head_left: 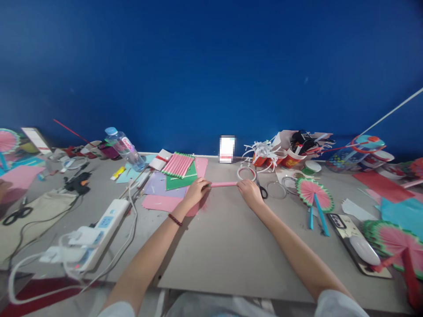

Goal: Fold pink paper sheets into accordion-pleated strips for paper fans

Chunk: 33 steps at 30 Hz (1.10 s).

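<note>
A narrow pink paper strip (224, 184) stretches between my two hands above the grey table. My left hand (196, 192) pinches its left end, with a beaded bracelet on that wrist. The right end is under the closed fingers of my right hand (250, 193). Just left of my left hand lie green paper (180, 181) and a pleated pink piece with green edges (178, 165). Scissors (263, 192) and a tape roll (246, 173) rest close behind my right hand, the scissors partly hidden by it.
A power strip (105, 233) with cables stands at left, near a glue gun (78, 182) and a tilted bottle (125, 149). Paper cups (292, 158) hold tools at the back. Watermelon-pattern fans (315, 193) and a phone under a mouse (363, 250) lie right.
</note>
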Available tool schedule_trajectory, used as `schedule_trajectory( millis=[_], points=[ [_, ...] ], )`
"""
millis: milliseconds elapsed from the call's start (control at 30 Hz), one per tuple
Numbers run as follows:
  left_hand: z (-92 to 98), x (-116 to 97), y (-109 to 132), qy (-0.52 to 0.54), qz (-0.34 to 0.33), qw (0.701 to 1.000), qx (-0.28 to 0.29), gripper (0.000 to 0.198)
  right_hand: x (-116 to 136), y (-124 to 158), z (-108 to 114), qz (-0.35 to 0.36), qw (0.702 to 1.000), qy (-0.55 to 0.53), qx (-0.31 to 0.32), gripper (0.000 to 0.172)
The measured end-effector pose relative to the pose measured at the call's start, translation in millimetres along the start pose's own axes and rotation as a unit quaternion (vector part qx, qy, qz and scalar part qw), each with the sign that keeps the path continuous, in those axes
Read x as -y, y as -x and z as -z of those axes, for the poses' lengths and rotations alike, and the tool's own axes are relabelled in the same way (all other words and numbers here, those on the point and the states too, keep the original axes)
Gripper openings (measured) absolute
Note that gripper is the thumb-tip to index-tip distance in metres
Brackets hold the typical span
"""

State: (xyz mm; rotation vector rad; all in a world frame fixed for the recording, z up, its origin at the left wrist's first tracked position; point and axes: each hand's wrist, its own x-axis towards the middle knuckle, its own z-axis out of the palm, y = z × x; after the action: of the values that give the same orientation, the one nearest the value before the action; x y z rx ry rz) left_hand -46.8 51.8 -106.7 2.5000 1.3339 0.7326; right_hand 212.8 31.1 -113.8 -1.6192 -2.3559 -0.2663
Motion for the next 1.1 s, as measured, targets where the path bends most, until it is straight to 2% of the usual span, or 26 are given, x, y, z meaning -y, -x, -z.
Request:
schedule_trajectory(
  millis=[133, 267, 500, 667, 900, 1100],
  points=[
    [1.6, 4, -3, 0.074, 0.006, 0.997, 0.001, 0.013, -1, 0, 0, -0.002, 1.0, -0.02, -0.007, 0.02],
    [0.8, 2, -3, 0.068, 0.005, 0.998, -0.003, 0.013, -2, 0, 0, -0.006, 0.999, -0.034, -0.011, 0.02],
    [2.7, 0, -3, -0.061, -0.057, 0.996, 0.018, 0.02, -2, 0, 0, -0.009, 0.999, -0.038, -0.004, 0.019],
    [1.7, -2, -3, -0.115, -0.075, 0.99, 0.025, 0.018, -2, 0, 0, -0.011, 1.0, -0.029, 0.001, 0.019],
    [-6.2, -8, -3, -0.11, -0.037, 0.993, 0.008, 0.021, 3, 3, 6, 0.006, 1.0, -0.001, 0.01, 0.02],
    [-13.9, -9, 0, -0.168, -0.031, 0.985, -0.002, 0.02, 13, 5, 17, 0.017, 0.999, 0.021, 0.031, 0.019]
  ],
)
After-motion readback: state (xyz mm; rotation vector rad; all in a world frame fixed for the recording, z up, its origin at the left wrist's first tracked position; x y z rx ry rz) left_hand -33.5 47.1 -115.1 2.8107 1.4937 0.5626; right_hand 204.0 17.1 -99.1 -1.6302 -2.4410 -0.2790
